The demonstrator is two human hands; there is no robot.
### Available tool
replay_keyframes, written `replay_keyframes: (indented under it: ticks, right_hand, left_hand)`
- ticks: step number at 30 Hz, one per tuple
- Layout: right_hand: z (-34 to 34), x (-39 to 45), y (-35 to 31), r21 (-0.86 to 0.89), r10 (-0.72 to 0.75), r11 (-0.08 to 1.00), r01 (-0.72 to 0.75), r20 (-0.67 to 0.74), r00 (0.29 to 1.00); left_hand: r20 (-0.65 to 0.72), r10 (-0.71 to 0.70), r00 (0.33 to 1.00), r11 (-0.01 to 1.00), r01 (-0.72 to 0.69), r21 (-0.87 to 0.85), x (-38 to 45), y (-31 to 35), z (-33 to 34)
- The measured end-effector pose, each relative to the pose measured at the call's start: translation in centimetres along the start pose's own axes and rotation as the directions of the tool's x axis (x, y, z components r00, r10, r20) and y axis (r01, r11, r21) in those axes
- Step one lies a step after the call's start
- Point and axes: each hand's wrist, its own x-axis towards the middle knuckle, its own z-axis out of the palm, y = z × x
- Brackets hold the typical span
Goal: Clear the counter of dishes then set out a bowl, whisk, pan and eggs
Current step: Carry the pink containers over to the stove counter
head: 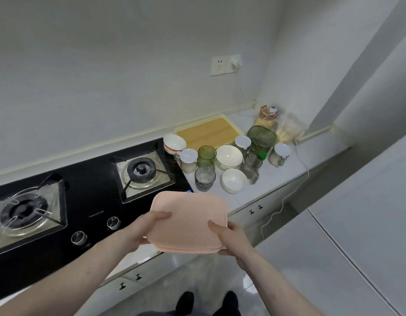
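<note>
I hold a pink square tray (pixel 188 215) in both hands above the counter's front edge. My left hand (pixel 145 231) grips its left side with the thumb on top. My right hand (pixel 231 236) grips its right near corner, thumb on top too. Behind it on the white counter (pixel 288 172) stand dishes: a large white bowl (pixel 229 156), a small white bowl (pixel 234 180), a red-patterned bowl (pixel 174 144), a green glass (pixel 206 156), a clear glass (pixel 204 178) and another clear glass (pixel 251 166).
A black two-burner gas hob (pixel 83 192) fills the counter's left. A wooden board in a yellow tray (pixel 207 132) lies by the wall. Lidded jars (pixel 188 160), a green strainer (pixel 261 136) and food bags (pixel 288 128) crowd the corner. A white cable (pixel 300 179) hangs over the edge.
</note>
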Motion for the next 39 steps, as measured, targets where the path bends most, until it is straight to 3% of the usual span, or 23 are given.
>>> replay_keyframes:
  ticks: [8, 15, 24, 39]
  right_hand:
    - [-0.5, 7.5, -3.8, -0.084, 0.004, 0.996, 0.015, 0.212, 0.977]
    - [0.5, 13.2, -7.2, -0.263, -0.029, 0.957, 0.125, 0.339, 0.940]
    - [3.4, 16.2, -9.2, -0.333, 0.013, 0.937, 0.107, 0.337, 0.941]
    - [5.0, 18.6, -9.2, -0.227, -0.012, 0.972, 0.055, 0.186, 0.982]
  left_hand:
    - [-0.151, -0.080, 0.985, 0.983, 0.053, -0.174, 1.9, 0.6, 0.5]
    - [-0.282, -0.132, 0.950, 0.933, 0.024, -0.359, 3.2, 0.6, 2.1]
    - [-0.266, -0.185, 0.946, 0.891, 0.048, -0.451, 5.9, 0.6, -0.2]
    - [-0.315, -0.168, 0.934, 0.870, -0.009, -0.493, 9.4, 2.1, -0.8]
